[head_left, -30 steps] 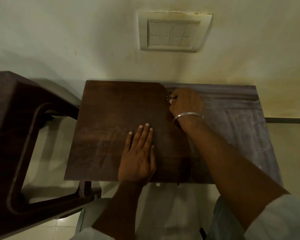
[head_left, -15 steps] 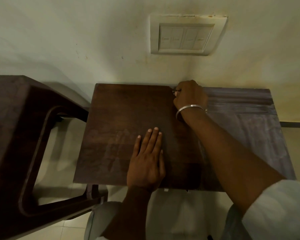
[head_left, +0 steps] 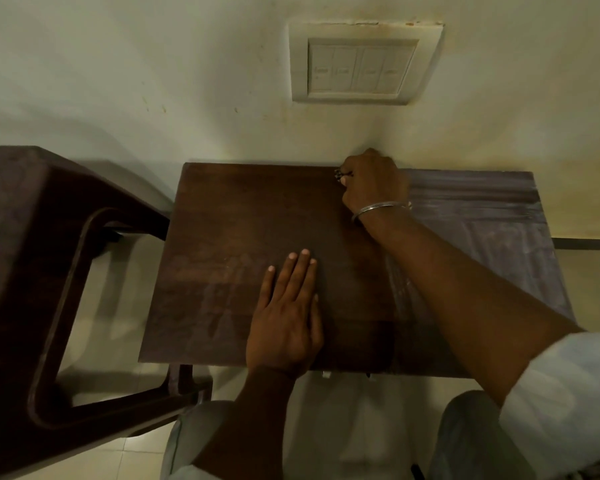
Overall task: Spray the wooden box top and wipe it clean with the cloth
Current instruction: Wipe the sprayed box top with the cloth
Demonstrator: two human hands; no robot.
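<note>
Head view: wooden box top (head_left: 257,237) is pinned by the flat, open, empty left hand (head_left: 284,320) while the fisted right hand (head_left: 374,181), contents hardly visible, is pressed at the far edge against the wall, where knuckles risk being scraped.

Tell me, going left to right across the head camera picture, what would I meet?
Dark wooden chair → left hand flat on the wooden box top → right hand, fisted around a small dark thing → dusty pale part of the top.
</note>
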